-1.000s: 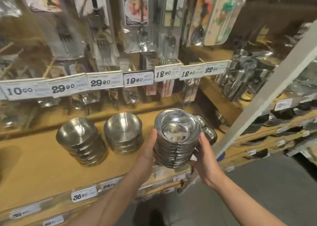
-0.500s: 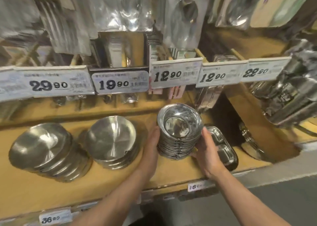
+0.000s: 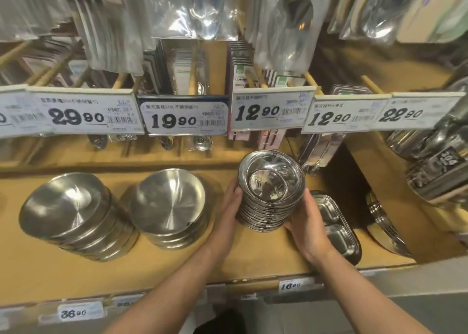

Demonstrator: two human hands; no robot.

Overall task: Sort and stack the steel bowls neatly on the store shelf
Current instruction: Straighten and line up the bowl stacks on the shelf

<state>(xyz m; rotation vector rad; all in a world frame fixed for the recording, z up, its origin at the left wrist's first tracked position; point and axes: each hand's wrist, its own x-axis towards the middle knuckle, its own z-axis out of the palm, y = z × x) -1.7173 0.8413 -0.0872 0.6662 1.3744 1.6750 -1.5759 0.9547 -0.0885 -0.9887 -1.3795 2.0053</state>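
A stack of several small shiny steel bowls [image 3: 271, 189] is held between both my hands over the wooden shelf [image 3: 253, 255]. My left hand [image 3: 226, 217] grips its left side, thumb on the rim. My right hand [image 3: 307, 222] cups its right side and base. Whether the stack's base touches the shelf is hidden by my hands. Two stacks of larger brushed steel bowls stand to the left: one at the centre [image 3: 172, 207], one leaning at the far left [image 3: 73, 214].
A divided steel tray [image 3: 339, 229] lies just right of my right hand. Steel plates [image 3: 385, 227] lean at the far right. Price tags [image 3: 182, 118] and hanging packaged cutlery [image 3: 283, 27] overhang the shelf. Bare shelf wood shows in front of the stacks.
The view has closed in on the shelf. Both hands have carried the small bowl stack forward and lower, from in front of the shelf edge to over the shelf beside the centre stack.
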